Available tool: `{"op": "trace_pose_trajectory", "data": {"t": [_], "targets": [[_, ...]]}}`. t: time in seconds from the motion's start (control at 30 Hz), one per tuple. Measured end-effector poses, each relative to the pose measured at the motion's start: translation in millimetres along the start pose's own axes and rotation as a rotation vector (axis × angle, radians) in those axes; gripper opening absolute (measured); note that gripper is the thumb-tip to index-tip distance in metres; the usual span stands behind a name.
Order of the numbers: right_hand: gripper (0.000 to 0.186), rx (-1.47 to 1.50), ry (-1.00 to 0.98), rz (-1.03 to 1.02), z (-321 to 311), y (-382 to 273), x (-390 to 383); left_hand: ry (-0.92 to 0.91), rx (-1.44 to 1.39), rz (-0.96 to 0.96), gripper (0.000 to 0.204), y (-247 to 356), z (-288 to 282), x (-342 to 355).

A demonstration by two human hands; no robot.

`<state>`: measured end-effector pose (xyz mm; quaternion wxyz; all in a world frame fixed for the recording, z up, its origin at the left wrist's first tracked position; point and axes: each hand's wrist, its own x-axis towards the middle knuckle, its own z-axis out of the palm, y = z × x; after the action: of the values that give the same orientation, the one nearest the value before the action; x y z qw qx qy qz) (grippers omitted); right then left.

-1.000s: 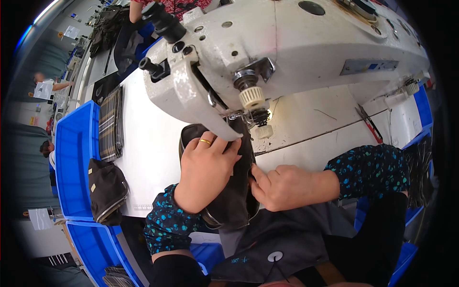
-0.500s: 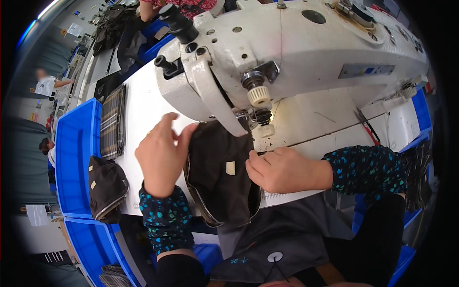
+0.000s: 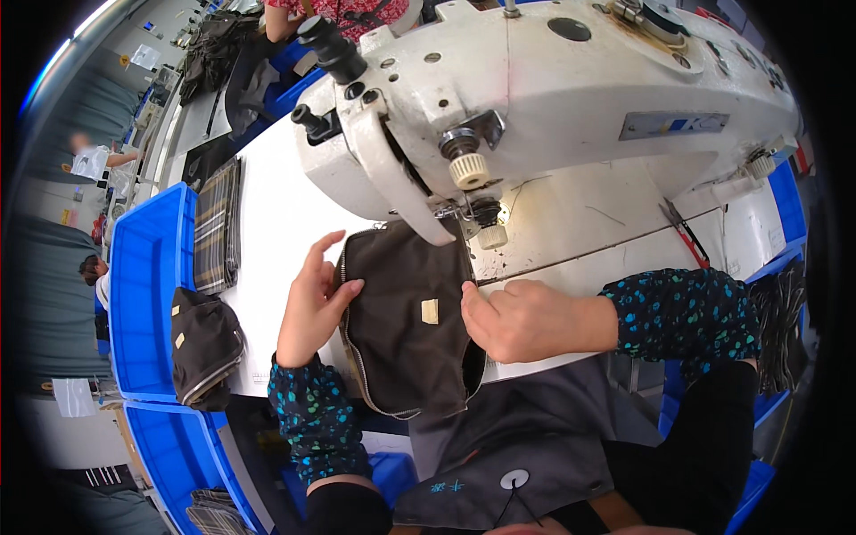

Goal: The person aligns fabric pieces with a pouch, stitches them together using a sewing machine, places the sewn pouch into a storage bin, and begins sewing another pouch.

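Observation:
A dark brown fabric pouch (image 3: 401, 339) with a metal zipper round its edge and a small cream label lies under the needle end of a white sewing machine (image 3: 553, 98). Its lower end hangs over the table's front edge. At the pouch's left edge is my left hand (image 3: 310, 308), thumb touching the zipper side, index finger stretched out apart from it. My right hand (image 3: 526, 319) is closed, pinching the pouch's right edge with thumb and fingers just below the presser foot area. The needle itself is hidden behind the machine's lever guard.
A second dark pouch (image 3: 203, 348) and a stack of plaid fabric pieces (image 3: 218, 227) lie at the table's left. Blue bins (image 3: 147, 294) stand beyond them. Red-handled snips (image 3: 687, 236) rest on the right. Another person (image 3: 343, 11) sits behind the machine.
My left hand has drawn back from the pouch's upper left edge, down toward me, uncovering the zipper there. The right hand keeps its pinch almost in place.

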<state>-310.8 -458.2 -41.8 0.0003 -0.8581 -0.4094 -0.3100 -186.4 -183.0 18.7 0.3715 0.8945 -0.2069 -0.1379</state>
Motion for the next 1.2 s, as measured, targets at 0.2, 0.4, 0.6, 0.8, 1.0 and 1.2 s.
{"op": "trace_pose_trajectory", "data": {"t": [0.2,0.4,0.6,0.8,1.0,1.2], "targets": [[0.026,0.005,-0.007,-0.007,1.1,-1.6,-2.2,0.189,0.690,0.240,0.053,37.7,6.1,1.0],[0.025,0.026,0.043,0.001,-1.1,-4.4,0.8,0.005,0.546,0.693,0.037,74.4,64.0,-0.2],[0.024,-0.060,-0.120,0.018,-35.2,-24.3,-1.4,-0.086,0.663,0.665,0.037,58.3,74.5,-5.6],[0.023,0.063,-0.079,-0.013,-43.8,-35.9,-4.7,-0.059,0.700,0.767,0.037,56.6,76.4,-1.4],[0.025,0.063,-0.127,-0.081,-44.2,-36.0,-6.1,-0.095,0.664,0.745,0.040,60.6,74.4,-5.4],[0.029,0.054,-0.043,-0.180,-33.7,-33.8,-4.9,-0.094,0.663,0.768,0.043,60.8,74.5,-3.0]]}}
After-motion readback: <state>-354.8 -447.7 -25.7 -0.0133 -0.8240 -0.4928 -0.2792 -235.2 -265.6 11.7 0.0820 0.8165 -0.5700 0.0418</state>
